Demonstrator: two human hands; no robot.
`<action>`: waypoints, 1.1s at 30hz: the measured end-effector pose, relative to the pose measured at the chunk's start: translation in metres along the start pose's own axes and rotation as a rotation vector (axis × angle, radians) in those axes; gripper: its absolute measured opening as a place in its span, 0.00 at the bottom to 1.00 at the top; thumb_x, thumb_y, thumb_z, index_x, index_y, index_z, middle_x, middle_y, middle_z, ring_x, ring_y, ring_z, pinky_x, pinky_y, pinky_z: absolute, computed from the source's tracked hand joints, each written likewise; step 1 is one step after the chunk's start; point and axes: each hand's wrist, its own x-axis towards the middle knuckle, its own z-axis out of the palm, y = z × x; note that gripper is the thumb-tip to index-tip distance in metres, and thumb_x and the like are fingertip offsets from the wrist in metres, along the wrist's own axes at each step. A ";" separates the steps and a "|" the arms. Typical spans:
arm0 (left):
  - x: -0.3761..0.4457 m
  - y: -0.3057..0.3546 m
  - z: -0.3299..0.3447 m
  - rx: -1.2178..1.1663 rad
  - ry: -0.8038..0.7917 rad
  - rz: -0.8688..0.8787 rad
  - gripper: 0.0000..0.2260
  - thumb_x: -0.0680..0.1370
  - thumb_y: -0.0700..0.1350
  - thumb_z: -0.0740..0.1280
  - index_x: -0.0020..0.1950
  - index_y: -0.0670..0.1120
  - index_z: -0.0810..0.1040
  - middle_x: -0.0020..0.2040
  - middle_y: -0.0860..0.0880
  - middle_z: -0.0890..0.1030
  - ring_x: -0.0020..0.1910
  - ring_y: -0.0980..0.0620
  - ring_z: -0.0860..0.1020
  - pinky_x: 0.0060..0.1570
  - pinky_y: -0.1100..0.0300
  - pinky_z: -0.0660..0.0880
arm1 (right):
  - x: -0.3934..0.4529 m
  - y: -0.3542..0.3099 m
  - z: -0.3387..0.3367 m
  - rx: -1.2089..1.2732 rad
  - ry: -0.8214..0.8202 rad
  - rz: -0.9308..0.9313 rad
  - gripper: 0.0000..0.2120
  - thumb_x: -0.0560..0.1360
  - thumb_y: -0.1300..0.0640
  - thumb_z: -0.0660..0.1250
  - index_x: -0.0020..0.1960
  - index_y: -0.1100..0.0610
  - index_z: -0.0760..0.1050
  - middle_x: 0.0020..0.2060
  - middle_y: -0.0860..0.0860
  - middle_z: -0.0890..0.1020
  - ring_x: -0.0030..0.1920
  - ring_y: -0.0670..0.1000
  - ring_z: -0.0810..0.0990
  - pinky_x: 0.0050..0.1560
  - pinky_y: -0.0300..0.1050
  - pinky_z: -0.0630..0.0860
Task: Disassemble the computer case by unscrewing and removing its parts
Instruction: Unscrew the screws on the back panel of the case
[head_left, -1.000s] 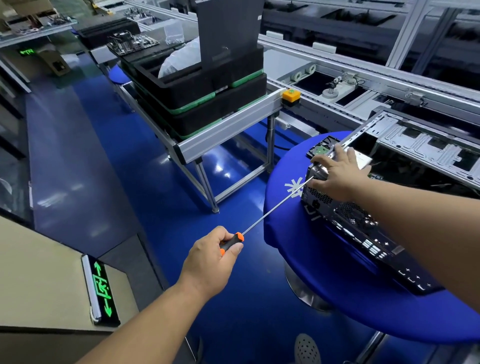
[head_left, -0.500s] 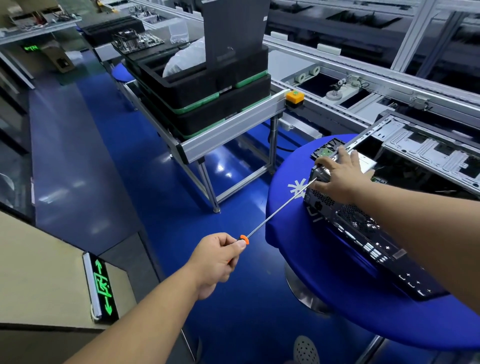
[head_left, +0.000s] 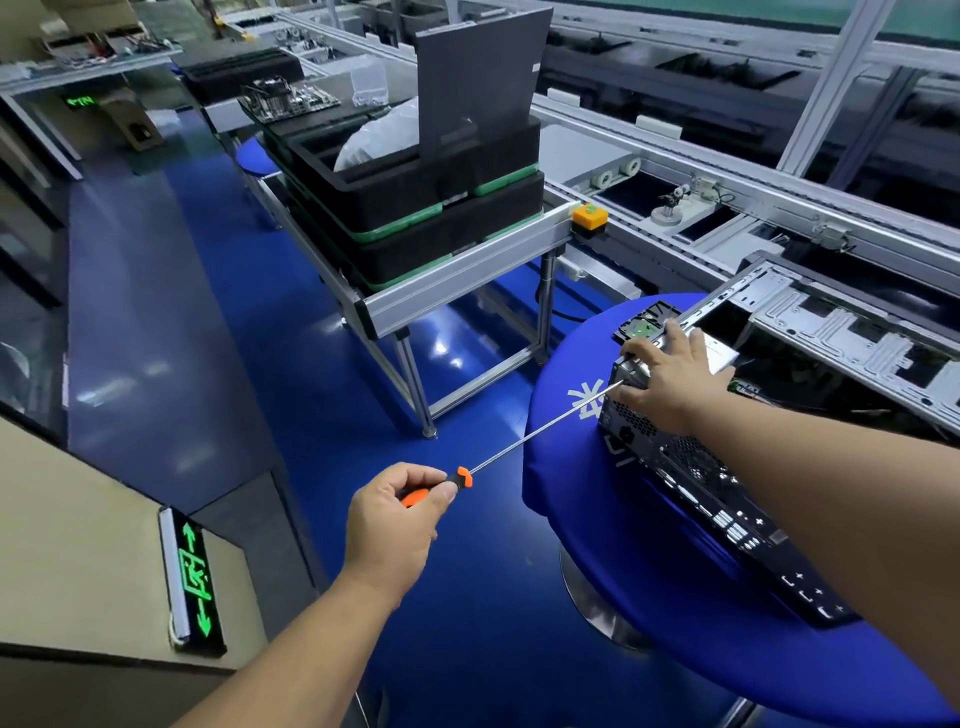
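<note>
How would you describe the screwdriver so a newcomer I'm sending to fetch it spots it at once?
Find the round blue-covered table bearing the black computer case. From the case's near left corner a long thin silver shaft slants down-left to the left hand. That long-shafted screwdriver with the orange and black handle is the only hand tool there.

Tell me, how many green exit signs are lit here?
2: one exit sign low on the wall at near left, another far off at upper left. Others may be hidden.
</note>
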 end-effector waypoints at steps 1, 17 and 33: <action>-0.002 0.000 0.002 0.004 0.015 -0.017 0.07 0.77 0.45 0.77 0.43 0.58 0.85 0.38 0.49 0.85 0.28 0.54 0.77 0.29 0.64 0.74 | 0.001 0.000 0.001 -0.003 0.000 -0.002 0.31 0.72 0.26 0.65 0.70 0.30 0.60 0.82 0.46 0.40 0.81 0.61 0.36 0.69 0.84 0.47; 0.000 0.005 0.010 -0.643 0.147 -0.630 0.04 0.81 0.35 0.66 0.46 0.39 0.75 0.40 0.39 0.79 0.30 0.45 0.81 0.25 0.59 0.77 | 0.016 0.009 0.015 -0.039 0.048 -0.027 0.31 0.67 0.22 0.59 0.67 0.29 0.58 0.80 0.48 0.44 0.79 0.62 0.37 0.64 0.86 0.46; -0.016 -0.001 0.023 -0.297 0.185 -0.593 0.20 0.85 0.60 0.63 0.54 0.44 0.83 0.35 0.43 0.83 0.24 0.53 0.73 0.21 0.62 0.65 | 0.008 0.009 0.009 -0.038 0.016 -0.049 0.29 0.72 0.25 0.61 0.68 0.31 0.57 0.82 0.50 0.41 0.80 0.63 0.36 0.66 0.85 0.46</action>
